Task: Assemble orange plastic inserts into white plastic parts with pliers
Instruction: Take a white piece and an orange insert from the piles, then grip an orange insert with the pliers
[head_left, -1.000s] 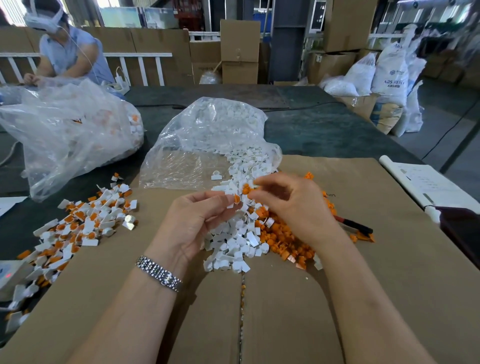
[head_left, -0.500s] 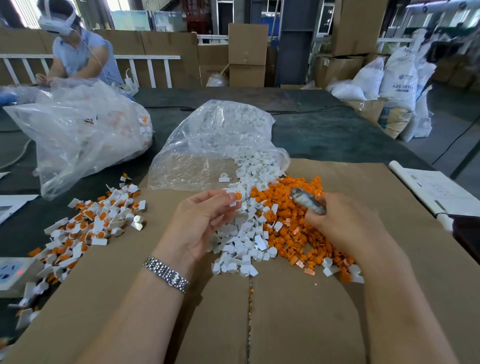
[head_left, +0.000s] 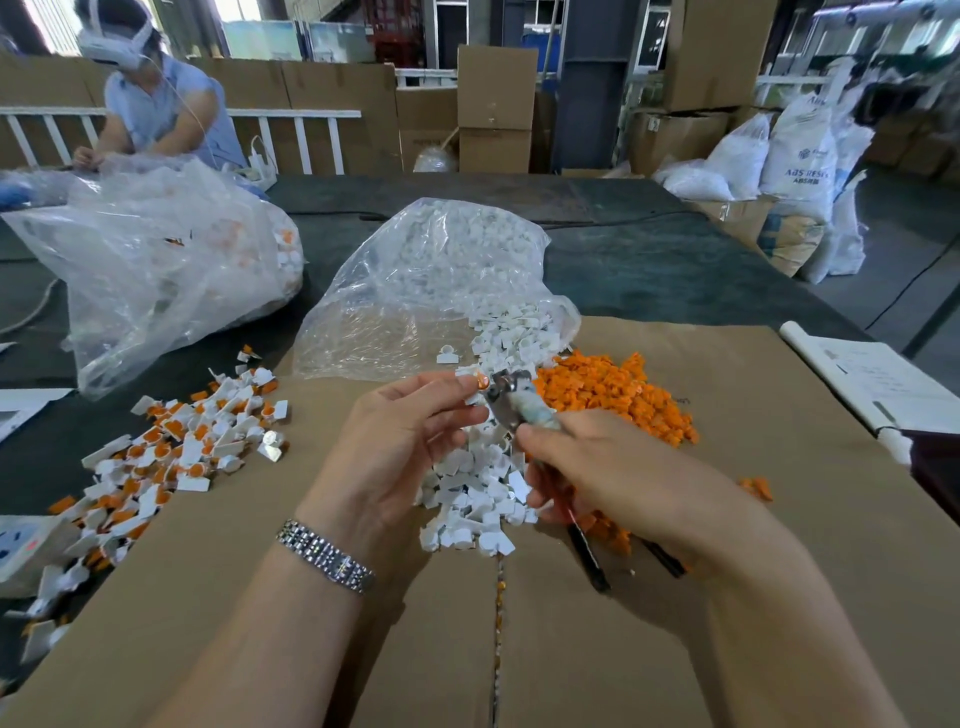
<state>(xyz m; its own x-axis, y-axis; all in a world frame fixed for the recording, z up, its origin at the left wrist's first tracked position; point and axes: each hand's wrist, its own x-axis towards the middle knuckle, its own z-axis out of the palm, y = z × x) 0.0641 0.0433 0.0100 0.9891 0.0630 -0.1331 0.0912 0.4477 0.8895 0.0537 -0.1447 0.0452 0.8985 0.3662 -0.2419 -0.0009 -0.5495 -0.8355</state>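
Nearest me, my right hand grips the pliers by their handles, fingers curled round them; half a second ago it hung over the orange inserts, and now it has swung left and raised the metal nose to the piece in my other hand. My left hand has barely moved: thumb and fingertips still pinch a white part with an orange insert, and the plier tip now touches it. Directly below that piece lies the strip of loose white parts on the cardboard surface, with the orange inserts just right of the strip, more of them uncovered than before. Well to the left of the strip sits the heap of assembled pieces. Beyond the strip, the clear bag spills more white parts. Further left and back is a second bag, with another person behind it.
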